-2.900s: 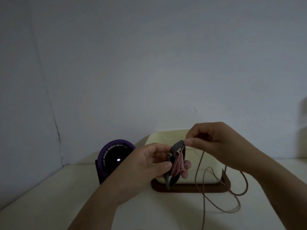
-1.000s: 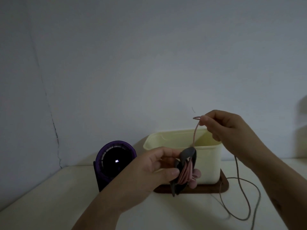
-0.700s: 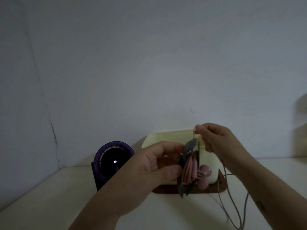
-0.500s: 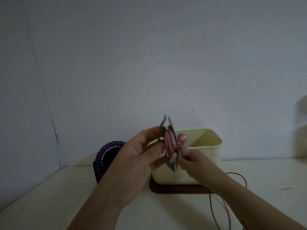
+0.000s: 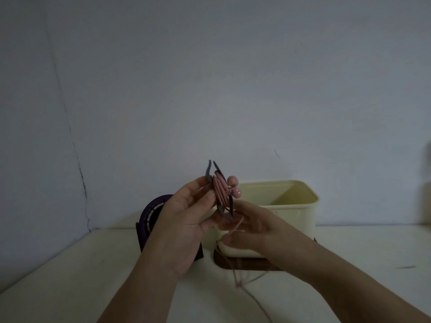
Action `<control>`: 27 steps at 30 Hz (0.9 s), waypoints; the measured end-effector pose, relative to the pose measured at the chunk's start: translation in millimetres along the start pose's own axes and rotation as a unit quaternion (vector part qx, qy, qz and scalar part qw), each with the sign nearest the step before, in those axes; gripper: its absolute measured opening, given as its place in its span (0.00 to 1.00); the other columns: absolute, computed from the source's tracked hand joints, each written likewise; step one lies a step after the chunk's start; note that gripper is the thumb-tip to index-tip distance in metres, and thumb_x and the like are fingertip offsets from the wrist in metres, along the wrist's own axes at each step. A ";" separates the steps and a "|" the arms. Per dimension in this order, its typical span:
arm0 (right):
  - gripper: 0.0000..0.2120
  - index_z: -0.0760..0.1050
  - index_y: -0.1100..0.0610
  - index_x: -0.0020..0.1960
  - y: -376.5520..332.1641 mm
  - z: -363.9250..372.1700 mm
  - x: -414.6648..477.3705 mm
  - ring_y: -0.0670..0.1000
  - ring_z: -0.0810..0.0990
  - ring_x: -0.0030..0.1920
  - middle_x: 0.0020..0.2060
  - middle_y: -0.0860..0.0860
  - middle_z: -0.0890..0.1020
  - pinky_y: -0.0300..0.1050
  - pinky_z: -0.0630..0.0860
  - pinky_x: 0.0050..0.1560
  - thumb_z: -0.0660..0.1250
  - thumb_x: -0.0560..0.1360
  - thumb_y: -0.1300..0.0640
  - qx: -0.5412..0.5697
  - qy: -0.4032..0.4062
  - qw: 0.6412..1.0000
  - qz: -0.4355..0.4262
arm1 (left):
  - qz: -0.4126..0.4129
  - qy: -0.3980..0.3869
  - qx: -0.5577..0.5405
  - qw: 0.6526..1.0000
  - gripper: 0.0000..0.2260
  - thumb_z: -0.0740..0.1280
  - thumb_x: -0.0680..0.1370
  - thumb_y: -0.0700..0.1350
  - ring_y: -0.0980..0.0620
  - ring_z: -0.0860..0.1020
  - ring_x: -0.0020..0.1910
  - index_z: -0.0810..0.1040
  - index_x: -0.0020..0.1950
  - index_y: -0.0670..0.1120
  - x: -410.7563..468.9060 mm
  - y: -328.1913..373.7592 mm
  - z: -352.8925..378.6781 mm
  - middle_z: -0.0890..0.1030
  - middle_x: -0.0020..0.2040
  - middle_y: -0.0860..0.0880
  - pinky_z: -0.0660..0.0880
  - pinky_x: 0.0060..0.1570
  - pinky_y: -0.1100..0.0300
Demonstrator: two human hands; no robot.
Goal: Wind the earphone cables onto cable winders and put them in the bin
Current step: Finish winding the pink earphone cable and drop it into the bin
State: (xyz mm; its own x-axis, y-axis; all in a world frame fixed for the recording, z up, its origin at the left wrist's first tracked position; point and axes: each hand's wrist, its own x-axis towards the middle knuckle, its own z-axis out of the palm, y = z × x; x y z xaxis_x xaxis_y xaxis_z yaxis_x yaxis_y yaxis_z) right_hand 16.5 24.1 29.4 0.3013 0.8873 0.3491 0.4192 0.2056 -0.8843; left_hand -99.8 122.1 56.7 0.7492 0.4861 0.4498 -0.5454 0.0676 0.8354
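Nearest the camera, the loose length of a thin pink earphone cable [image 5: 242,285] is seen trailing over the pale tabletop [image 5: 70,276], blurred along its run. Above it, the strand is pinched between the thumb and curled fingers of the right hand [image 5: 251,229], which is held just under the reel. A grey plastic cable winder [image 5: 208,173] is gripped edge-on and tilted between the thumb and fingertips of the left hand [image 5: 186,220], raised clear of the table. Several turns of the cable are wound between its two flanges, and two rounded pink earbuds [image 5: 233,181] are seen protruding on its right side. Behind the hands, a cream rectangular plastic bin [image 5: 291,213] is set on a dark brown tray [image 5: 245,263]; what it holds cannot be told. Just left of it, a round purple device [image 5: 151,213] is partly hidden by the left hand. Everything is backed by a plain grey-blue wall [image 5: 210,66].
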 end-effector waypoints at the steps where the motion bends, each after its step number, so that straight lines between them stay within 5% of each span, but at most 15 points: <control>1: 0.24 0.73 0.52 0.64 -4.4 1.7 -1.8 0.51 0.80 0.55 0.55 0.55 0.81 0.54 0.72 0.65 0.70 0.68 0.59 0.067 -0.019 0.998 -0.003 | -0.003 0.005 -0.010 1.000 0.14 0.62 0.73 0.37 0.48 0.84 0.46 0.76 0.58 0.39 -0.3 -0.4 1.4 0.84 0.53 0.41 0.80 0.38 0.58; 4: 0.25 0.74 0.58 0.63 -10.4 2.2 -3.1 0.55 0.82 0.47 0.53 0.57 0.80 0.51 0.80 0.51 0.66 0.66 0.68 0.267 -0.069 0.960 0.050 | 0.000 0.020 -0.006 1.000 0.14 0.62 0.73 0.38 0.49 0.84 0.45 0.77 0.58 0.39 -0.4 0.5 3.9 0.84 0.52 0.42 0.80 0.38 0.60; 8: 0.25 0.76 0.63 0.59 -13.9 -2.8 -3.1 0.58 0.82 0.38 0.53 0.57 0.81 0.50 0.80 0.41 0.55 0.65 0.73 0.355 -0.081 0.929 0.070 | 0.004 0.047 0.002 0.999 0.10 0.61 0.75 0.36 0.53 0.84 0.41 0.79 0.53 0.42 -1.5 3.2 4.5 0.86 0.46 0.46 0.79 0.35 0.63; 14: 0.26 0.76 0.66 0.59 -16.4 -16.4 -4.1 0.59 0.81 0.36 0.56 0.60 0.80 0.56 0.80 0.48 0.62 0.65 0.55 0.394 -0.099 0.907 0.114 | 0.024 0.045 0.011 0.999 0.10 0.59 0.78 0.33 0.55 0.84 0.36 0.78 0.51 0.42 -5.3 6.9 12.6 0.86 0.40 0.48 0.78 0.32 0.65; 18: 0.12 0.80 0.64 0.53 -18.2 -15.0 -5.1 0.51 0.79 0.29 0.48 0.63 0.78 0.55 0.80 0.49 0.70 0.71 0.61 0.325 -0.065 0.937 0.110 | 0.034 0.039 0.029 0.998 0.10 0.59 0.77 0.33 0.54 0.84 0.38 0.78 0.52 0.41 -6.2 6.1 16.5 0.86 0.43 0.47 0.79 0.35 0.64; 21: 0.06 0.80 0.61 0.48 -16.5 -11.9 -4.9 0.44 0.68 0.22 0.37 0.53 0.78 0.41 0.77 0.34 0.65 0.75 0.67 0.237 -0.017 0.968 0.085 | 0.039 0.051 0.021 0.998 0.10 0.60 0.77 0.34 0.53 0.84 0.43 0.78 0.53 0.41 -4.4 5.7 14.0 0.85 0.47 0.46 0.80 0.39 0.63; 24: 0.09 0.82 0.55 0.47 -17.8 -10.9 -4.4 0.43 0.68 0.25 0.29 0.43 0.77 0.39 0.70 0.34 0.63 0.79 0.59 -0.025 0.060 0.997 0.033 | 0.048 0.052 0.014 0.997 0.13 0.62 0.74 0.38 0.50 0.84 0.48 0.78 0.56 0.41 -2.5 6.6 11.4 0.85 0.51 0.44 0.80 0.44 0.62; 27: 0.09 0.82 0.50 0.50 -25.0 -9.2 -8.8 0.36 0.73 0.30 0.28 0.33 0.75 0.28 0.67 0.34 0.62 0.79 0.53 -0.237 0.078 0.968 -0.043 | 0.040 0.062 0.012 0.997 0.11 0.61 0.75 0.38 0.51 0.84 0.48 0.80 0.54 0.42 -2.2 5.9 9.4 0.85 0.50 0.45 0.80 0.43 0.63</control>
State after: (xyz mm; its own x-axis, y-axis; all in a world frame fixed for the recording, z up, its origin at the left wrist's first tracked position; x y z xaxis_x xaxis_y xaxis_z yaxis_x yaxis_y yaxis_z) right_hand 11.2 7.4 51.3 0.3575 0.7949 0.4903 0.7826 0.0315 -0.6217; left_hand -101.1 113.3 63.6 0.6506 0.5939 0.4733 -0.5906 0.0040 0.8069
